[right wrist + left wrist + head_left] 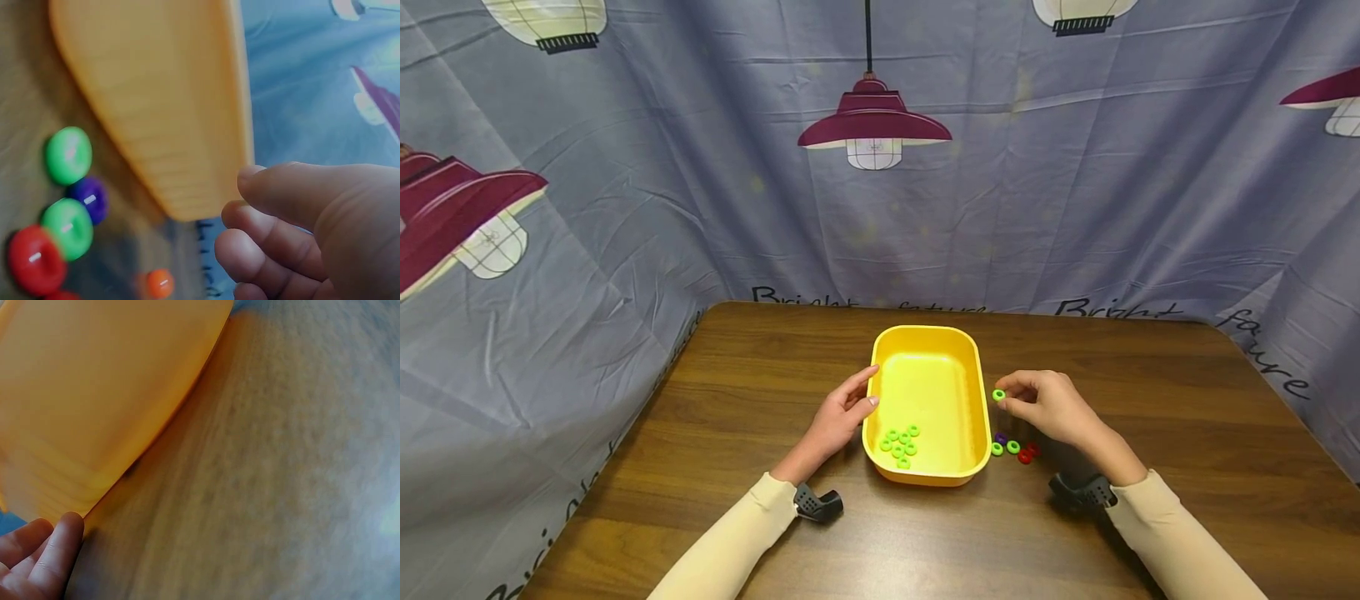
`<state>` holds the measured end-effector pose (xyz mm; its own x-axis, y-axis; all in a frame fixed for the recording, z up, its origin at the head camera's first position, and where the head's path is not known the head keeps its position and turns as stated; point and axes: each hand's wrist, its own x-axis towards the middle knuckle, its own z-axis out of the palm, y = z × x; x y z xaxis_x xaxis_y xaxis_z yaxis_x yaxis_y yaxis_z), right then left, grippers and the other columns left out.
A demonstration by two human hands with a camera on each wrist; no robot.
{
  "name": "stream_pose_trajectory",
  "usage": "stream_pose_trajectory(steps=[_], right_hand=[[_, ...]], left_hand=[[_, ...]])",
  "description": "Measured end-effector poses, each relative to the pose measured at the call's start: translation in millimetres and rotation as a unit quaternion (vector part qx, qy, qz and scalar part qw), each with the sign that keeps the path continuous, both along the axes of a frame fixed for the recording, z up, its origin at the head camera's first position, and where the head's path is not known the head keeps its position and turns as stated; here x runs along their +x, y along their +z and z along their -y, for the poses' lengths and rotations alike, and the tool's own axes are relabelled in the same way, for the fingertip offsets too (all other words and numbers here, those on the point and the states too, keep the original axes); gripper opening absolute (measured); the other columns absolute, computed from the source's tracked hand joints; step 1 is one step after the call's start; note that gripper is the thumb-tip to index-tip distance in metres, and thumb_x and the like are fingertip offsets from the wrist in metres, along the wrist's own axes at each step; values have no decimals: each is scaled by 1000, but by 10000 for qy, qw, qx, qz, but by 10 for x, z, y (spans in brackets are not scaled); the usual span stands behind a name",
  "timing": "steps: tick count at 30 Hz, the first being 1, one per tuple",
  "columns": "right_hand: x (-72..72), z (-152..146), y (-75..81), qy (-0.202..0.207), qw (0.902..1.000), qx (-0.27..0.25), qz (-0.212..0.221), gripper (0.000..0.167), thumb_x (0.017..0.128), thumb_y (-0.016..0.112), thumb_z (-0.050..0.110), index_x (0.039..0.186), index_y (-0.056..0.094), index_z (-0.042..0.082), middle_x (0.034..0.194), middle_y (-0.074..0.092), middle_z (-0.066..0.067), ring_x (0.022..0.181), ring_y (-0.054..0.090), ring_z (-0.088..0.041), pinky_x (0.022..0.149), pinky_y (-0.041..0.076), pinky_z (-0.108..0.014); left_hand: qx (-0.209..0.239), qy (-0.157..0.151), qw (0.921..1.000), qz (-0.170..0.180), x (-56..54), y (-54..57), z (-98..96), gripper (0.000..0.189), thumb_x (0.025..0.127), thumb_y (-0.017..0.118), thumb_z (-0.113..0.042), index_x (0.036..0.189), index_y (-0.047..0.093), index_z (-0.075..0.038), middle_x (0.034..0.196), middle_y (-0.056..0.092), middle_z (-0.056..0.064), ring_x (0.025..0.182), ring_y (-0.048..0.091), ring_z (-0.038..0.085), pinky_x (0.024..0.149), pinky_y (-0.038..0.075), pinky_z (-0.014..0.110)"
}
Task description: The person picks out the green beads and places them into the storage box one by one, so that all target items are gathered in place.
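Note:
A deep yellow plastic tray (928, 482) stands on the table, with several green rings (898, 451) lying in its near left part. My left hand (842, 408) holds the tray's left side, thumb at the rim; in the left wrist view its fingertips (65, 534) touch the orange-looking wall (112, 381). Just outside the right wall, my right hand (1051, 406) pinches a green ring (998, 395) between thumb and fingers. That ring cannot be made out in the right wrist view. Below this hand lie two green rings (67, 229), a purple ring (90, 200) and red rings (36, 259).
The right wrist view also shows a small orange bead (160, 284) on the wooden table (760, 358). A grey-blue curtain printed with lamps (880, 233) hangs behind the table's far edge. Black bands (820, 504) sit on both wrists.

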<state>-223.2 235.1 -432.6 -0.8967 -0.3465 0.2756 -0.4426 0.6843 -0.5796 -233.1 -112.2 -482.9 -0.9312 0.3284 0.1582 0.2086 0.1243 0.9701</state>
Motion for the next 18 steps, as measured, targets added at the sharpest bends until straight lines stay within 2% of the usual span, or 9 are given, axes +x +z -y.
stream_pose_trajectory(steps=[9,18], right_hand=[[13,160,176,35,9997,-245,-73,18,86,78,5,104,77,5,86,77,-3,72,64,-2,63,55,-20],[18,380,251,190,9995,-247,-19,18,87,78,6,105,77,3,87,76,-4,71,62,-5,62,54,-20]], left_hand=[[-76,73,9999,21,12,4,-6,54,102,55,-6,154,42,-3,152,49,27,136,54,42,104,55,43],[-24,54,10000,14,13,7,-2,54,102,55,-6,154,42,-4,152,49,28,136,54,42,103,56,40]])
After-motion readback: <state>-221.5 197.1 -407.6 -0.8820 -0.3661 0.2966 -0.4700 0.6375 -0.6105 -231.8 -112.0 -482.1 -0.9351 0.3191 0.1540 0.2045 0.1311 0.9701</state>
